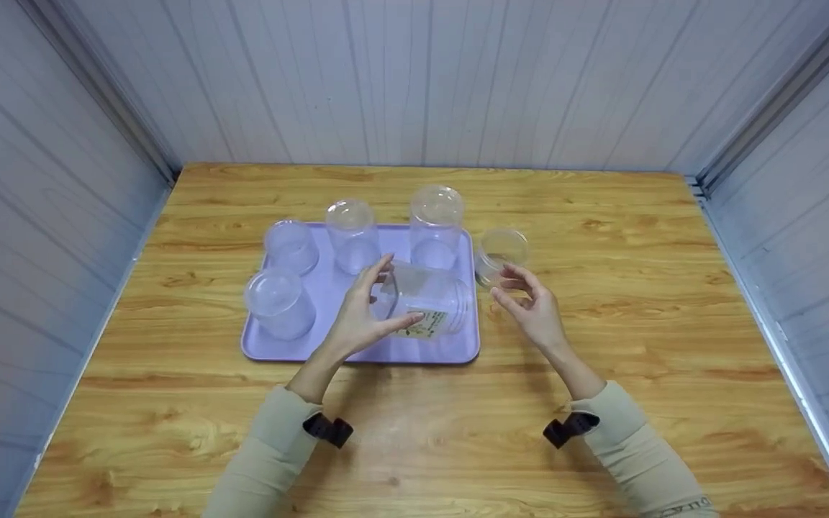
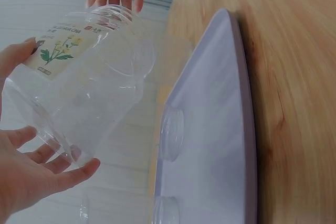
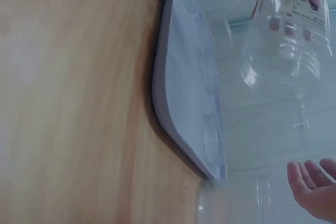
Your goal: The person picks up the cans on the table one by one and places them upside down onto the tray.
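Note:
My left hand [image 1: 353,324] grips a clear plastic jar [image 1: 425,288] round its base, thumb on one side and fingers on the other. The jar lies sideways above the lilac tray [image 1: 454,352], its threaded mouth toward the right. Yellow flowers and green leaves are printed on its label [image 2: 62,55]. Beside the tray's right edge stands a short clear jar [image 1: 506,244] on the table. Right by it is my right hand [image 1: 540,316], fingers loosely bent. In the right wrist view that hand [image 3: 315,190] has nothing between its fingers.
Several clear jars stand on the tray: a short one [image 1: 292,248] at back left, another [image 1: 280,306] at front left, and taller ones [image 1: 353,237] [image 1: 437,223] along the back. Pale panel walls [image 1: 386,86] enclose the wooden table [image 1: 637,302] at the back and sides.

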Available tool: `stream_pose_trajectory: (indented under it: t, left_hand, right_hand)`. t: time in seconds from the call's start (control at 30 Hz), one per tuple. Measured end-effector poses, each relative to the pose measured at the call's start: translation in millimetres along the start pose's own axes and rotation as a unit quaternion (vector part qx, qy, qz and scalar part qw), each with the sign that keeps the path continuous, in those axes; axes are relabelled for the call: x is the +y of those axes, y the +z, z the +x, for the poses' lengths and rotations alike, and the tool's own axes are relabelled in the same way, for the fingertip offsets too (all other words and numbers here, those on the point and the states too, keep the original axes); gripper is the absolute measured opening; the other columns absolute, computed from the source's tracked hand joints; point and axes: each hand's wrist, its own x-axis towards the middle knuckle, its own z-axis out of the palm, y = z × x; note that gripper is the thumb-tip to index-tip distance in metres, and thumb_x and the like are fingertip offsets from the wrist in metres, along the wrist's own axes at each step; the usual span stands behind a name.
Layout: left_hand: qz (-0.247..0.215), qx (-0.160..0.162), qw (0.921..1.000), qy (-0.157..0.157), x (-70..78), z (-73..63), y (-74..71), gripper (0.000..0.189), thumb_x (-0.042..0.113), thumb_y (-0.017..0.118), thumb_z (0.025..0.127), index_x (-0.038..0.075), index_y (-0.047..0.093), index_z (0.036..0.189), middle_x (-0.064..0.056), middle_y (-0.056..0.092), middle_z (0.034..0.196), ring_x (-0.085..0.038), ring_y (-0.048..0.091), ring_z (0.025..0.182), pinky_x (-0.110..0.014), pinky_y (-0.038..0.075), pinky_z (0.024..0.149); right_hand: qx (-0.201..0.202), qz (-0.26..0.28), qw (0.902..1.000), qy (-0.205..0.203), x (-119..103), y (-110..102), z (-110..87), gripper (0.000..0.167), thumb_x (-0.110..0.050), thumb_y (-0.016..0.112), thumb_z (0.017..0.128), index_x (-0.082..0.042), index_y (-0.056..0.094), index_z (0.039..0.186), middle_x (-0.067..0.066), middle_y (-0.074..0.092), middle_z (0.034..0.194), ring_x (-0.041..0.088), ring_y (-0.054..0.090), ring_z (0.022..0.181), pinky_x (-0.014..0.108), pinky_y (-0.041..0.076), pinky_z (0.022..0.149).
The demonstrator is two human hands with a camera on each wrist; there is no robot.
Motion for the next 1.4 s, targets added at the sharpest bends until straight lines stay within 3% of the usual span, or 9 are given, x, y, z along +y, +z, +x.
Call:
stream_pose_trajectory:
  t: [0.13,0.33,0.53,0.77,0.97,1.13,1.4]
  left_hand:
    - [0.033,-0.011,0.9994,0.006,0.2,1.3,-4.3,0.093,0.036,0.079,0.062,0.008,0.031,0.137,-0.010,0.044,0.122,-0.022,0.043,0.110,-0.045,0.036,0.091]
    - [0.080,-0.031,0.9963,0.008,-0.6,4.7,-10.3,0.094,0.035,0.080,0.060,0.008,0.032,0.136,-0.012,0.045,0.121,-0.025,0.044,0.111,-0.045,0.034,0.093]
    - [0.133,-0.056,0.9894,0.011,-2.4,9.0,-17.2,0.095,0.039,0.079,0.060,0.005,0.033,0.136,-0.016,0.043,0.122,-0.028,0.042,0.111,-0.043,0.035,0.094]
    - [0.183,-0.089,0.9788,0.019,-3.9,14.5,-24.4,0.096,0.036,0.080,0.060,0.002,0.032,0.135,-0.018,0.044,0.119,-0.029,0.043,0.107,-0.041,0.038,0.090]
    - [0.231,-0.111,0.9666,0.010,-4.1,19.9,-28.0,0.095,0.034,0.081,0.059,0.004,0.033,0.135,-0.019,0.044,0.120,-0.032,0.046,0.104,-0.044,0.041,0.085]
    - [0.259,-0.137,0.9560,-0.001,-4.2,24.0,-31.3,0.094,0.032,0.081,0.059,0.005,0.034,0.135,-0.020,0.042,0.123,-0.034,0.043,0.109,-0.049,0.041,0.083]
    - [0.291,-0.170,0.9414,-0.022,-5.2,28.1,-35.5,0.095,0.030,0.082,0.057,0.007,0.034,0.136,-0.019,0.043,0.121,-0.034,0.042,0.109,-0.052,0.039,0.080]
  right_hand:
    - [0.000,-0.065,0.9978,-0.015,-3,-4,8.9,0.041,0.002,0.064,0.078,0.012,0.050,0.115,0.023,0.054,0.108,0.039,0.050,0.096,0.028,0.047,0.073]
    - [-0.014,-0.118,0.9918,-0.045,17,-13,29.0,0.046,-0.003,0.069,0.075,0.013,0.050,0.114,0.025,0.053,0.109,0.038,0.050,0.097,0.045,0.045,0.078]
    - [-0.037,-0.189,0.9796,-0.058,17,-18,43.9,0.049,-0.009,0.070,0.075,0.009,0.051,0.115,0.025,0.054,0.107,0.036,0.051,0.096,0.043,0.045,0.078]
    - [-0.078,-0.268,0.9589,-0.048,10,-23,59.0,0.057,-0.017,0.070,0.076,0.007,0.046,0.123,0.023,0.049,0.113,0.032,0.048,0.099,0.041,0.043,0.081]
    - [-0.097,-0.318,0.9416,-0.052,8,-23,71.5,0.062,-0.019,0.069,0.076,0.009,0.043,0.124,0.026,0.044,0.118,0.037,0.043,0.107,0.045,0.037,0.090]
    - [-0.110,-0.370,0.9210,-0.053,8,-21,79.7,0.066,-0.023,0.070,0.076,0.009,0.041,0.125,0.025,0.042,0.121,0.037,0.039,0.113,0.045,0.030,0.096]
    - [-0.149,-0.415,0.8976,-0.001,11,-18,89.7,0.074,-0.029,0.069,0.076,0.006,0.034,0.131,0.027,0.032,0.130,0.039,0.028,0.121,0.046,0.026,0.099]
